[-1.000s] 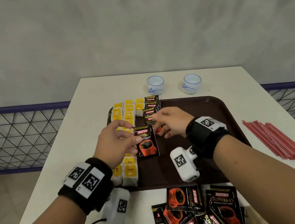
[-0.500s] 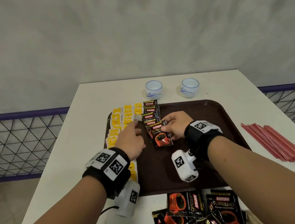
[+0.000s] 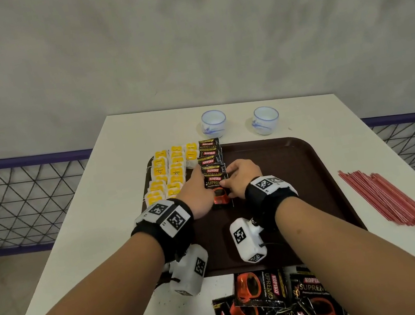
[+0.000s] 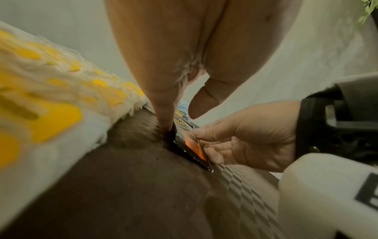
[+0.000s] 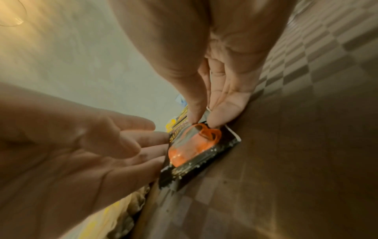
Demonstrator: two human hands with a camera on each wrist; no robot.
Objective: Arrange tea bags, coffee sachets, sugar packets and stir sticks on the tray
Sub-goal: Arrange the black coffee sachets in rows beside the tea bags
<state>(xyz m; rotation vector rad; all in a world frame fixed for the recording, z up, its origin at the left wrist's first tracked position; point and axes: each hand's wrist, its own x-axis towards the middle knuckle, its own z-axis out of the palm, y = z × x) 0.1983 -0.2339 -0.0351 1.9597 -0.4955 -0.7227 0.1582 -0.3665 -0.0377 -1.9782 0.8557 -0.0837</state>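
Observation:
A brown tray (image 3: pixel 301 183) carries rows of yellow-tagged tea bags (image 3: pixel 168 175) along its left side and a column of black coffee sachets (image 3: pixel 210 156) beside them. The nearest coffee sachet (image 3: pixel 220 199) lies flat at the column's near end, overlapping the one before it. My left hand (image 3: pixel 201 183) touches its left edge with straight fingers (image 5: pixel 143 139). My right hand (image 3: pixel 228 181) pinches its right edge between thumb and fingertips (image 5: pixel 216 119). In the left wrist view the sachet (image 4: pixel 190 142) rests on the tray between both hands.
Loose coffee sachets (image 3: pixel 274 302) are piled on the white table in front of the tray. Red stir sticks (image 3: pixel 386 199) lie to the tray's right. Two small white cups (image 3: pixel 213 123) (image 3: pixel 266 119) stand behind the tray. A mesh railing runs beyond both table sides.
Both hands have carried the sachet away from me across the tray and set it against the near end of the sachet column.

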